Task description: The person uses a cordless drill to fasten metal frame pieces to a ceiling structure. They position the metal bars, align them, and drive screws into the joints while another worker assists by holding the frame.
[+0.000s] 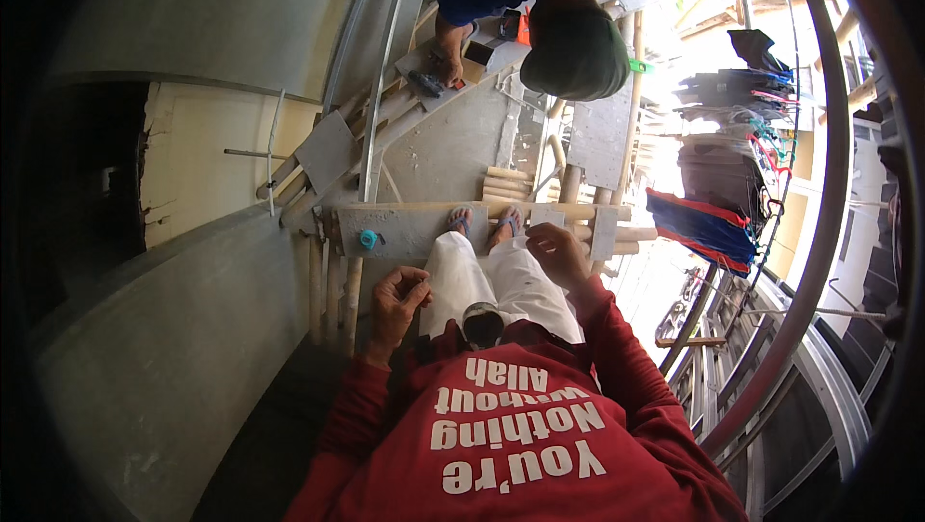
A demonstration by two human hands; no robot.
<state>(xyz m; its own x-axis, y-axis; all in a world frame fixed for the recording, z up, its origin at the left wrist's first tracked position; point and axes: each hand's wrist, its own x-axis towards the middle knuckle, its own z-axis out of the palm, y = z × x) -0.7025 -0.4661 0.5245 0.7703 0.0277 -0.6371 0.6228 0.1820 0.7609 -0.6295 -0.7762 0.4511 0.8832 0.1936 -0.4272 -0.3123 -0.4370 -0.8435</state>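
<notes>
Nearest, the person in the red shirt (520, 435) stands on a plank platform (414, 229) of bamboo scaffolding. The left hand (397, 299) hangs by the white trousers (491, 281), fingers curled loosely inward, holding nothing I can see. The right hand (557, 250) hovers over the platform's right side, fingers bent and slightly apart, empty. A small teal object (368, 239) sits on the platform's left. Farther off, another person's hand (446, 62) rests on a board (453, 65) beside a dark tool (425, 84).

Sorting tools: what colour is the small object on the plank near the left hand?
Teal small object, clearest in the head view.
</notes>
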